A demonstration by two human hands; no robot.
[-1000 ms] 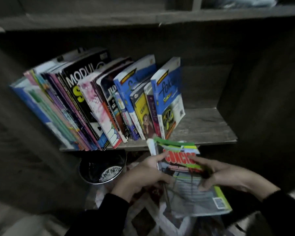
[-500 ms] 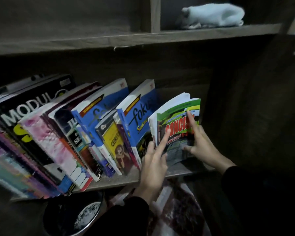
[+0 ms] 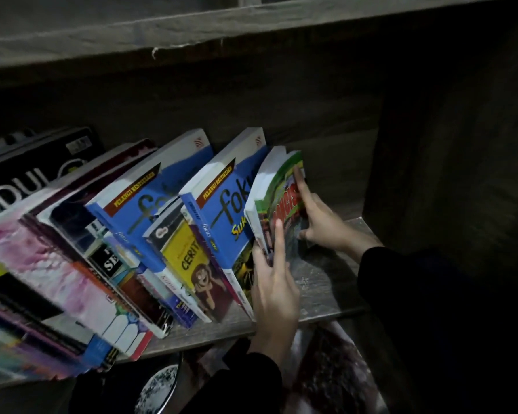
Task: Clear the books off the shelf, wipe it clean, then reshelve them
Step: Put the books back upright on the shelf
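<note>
A green and red paperback (image 3: 281, 201) stands tilted at the right end of a leaning row of books (image 3: 150, 234) on the wooden shelf (image 3: 332, 282). It rests against a blue "fokus" book (image 3: 225, 210). My left hand (image 3: 274, 291) presses its near edge, index finger laid up the cover. My right hand (image 3: 320, 219) lies flat on the cover from the right, one finger reaching toward the top corner. Both sleeves are black.
The shelf's dark side panel (image 3: 449, 174) closes it on the right, with a bare strip of board beside the last book. An upper shelf board (image 3: 192, 28) runs overhead. Below the shelf sit a round dark bowl (image 3: 159, 389) and a patterned cloth (image 3: 326, 372).
The green and red book rose from below the shelf onto it, then was pushed left against the blue book. Both hands followed it and my view moved closer.
</note>
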